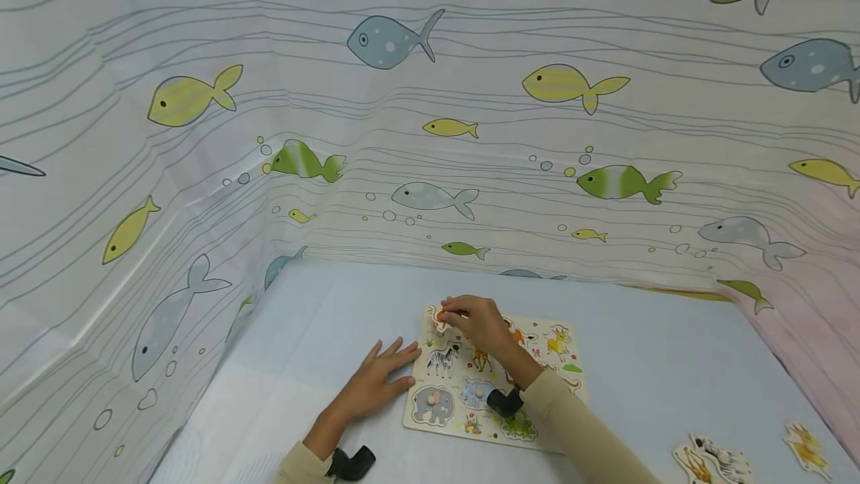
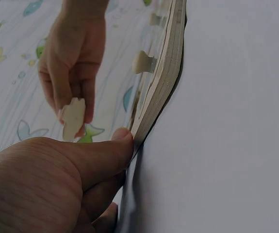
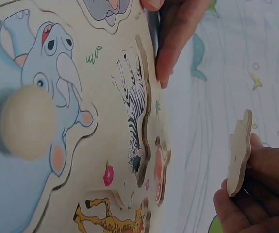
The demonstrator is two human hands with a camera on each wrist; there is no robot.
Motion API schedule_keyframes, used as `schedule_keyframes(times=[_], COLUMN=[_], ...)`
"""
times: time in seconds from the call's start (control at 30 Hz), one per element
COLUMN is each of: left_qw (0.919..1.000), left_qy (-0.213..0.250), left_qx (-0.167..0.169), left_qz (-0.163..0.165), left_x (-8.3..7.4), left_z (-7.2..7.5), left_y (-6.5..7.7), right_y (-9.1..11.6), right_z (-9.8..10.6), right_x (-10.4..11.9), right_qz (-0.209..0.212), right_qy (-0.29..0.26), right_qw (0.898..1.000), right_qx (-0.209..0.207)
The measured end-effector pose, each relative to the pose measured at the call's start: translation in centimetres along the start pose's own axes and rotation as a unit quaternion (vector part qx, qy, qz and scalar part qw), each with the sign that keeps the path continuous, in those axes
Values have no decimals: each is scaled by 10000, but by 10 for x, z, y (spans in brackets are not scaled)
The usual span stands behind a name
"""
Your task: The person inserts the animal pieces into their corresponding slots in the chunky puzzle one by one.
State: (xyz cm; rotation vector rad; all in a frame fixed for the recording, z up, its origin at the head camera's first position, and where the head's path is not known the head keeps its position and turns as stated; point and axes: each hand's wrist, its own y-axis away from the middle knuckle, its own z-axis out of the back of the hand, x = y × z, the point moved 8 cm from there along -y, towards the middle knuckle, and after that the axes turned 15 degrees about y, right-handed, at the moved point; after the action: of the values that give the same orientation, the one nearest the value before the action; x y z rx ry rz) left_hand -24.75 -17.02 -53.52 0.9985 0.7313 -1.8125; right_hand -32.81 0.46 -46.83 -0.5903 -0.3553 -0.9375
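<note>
A wooden animal puzzle board lies on the table. Above its far left corner, my right hand pinches a small wooden puzzle piece between thumb and fingers. The piece's plain back faces the left wrist camera; its printed animal is hard to make out. My left hand rests by the board's left edge with fingers spread, its thumb touching the side. A grey elephant piece and a blue rhino piece, both with knobs, sit in the board. The zebra recess and giraffe recess hold no piece.
Loose zebra and giraffe pieces lie together at the table's near right. A yellow animal piece lies farther right. Fish-printed cloth hangs as walls behind and at the sides of the white table.
</note>
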Motion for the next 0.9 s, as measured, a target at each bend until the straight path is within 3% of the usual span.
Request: schedule_keyframes(times=[0.37, 0.9], left_qw=[10000, 9999], left_qy=[1, -51], left_qx=[30, 67], left_qz=[33, 80], left_x=[2, 3], left_z=[0, 0], left_y=[1, 0], right_y=[-8, -5], right_z=[-19, -32], right_x=[5, -10], right_qz=[-116, -316], right_qy=[-124, 332], right_qw=[9999, 9987], right_qx=[18, -238])
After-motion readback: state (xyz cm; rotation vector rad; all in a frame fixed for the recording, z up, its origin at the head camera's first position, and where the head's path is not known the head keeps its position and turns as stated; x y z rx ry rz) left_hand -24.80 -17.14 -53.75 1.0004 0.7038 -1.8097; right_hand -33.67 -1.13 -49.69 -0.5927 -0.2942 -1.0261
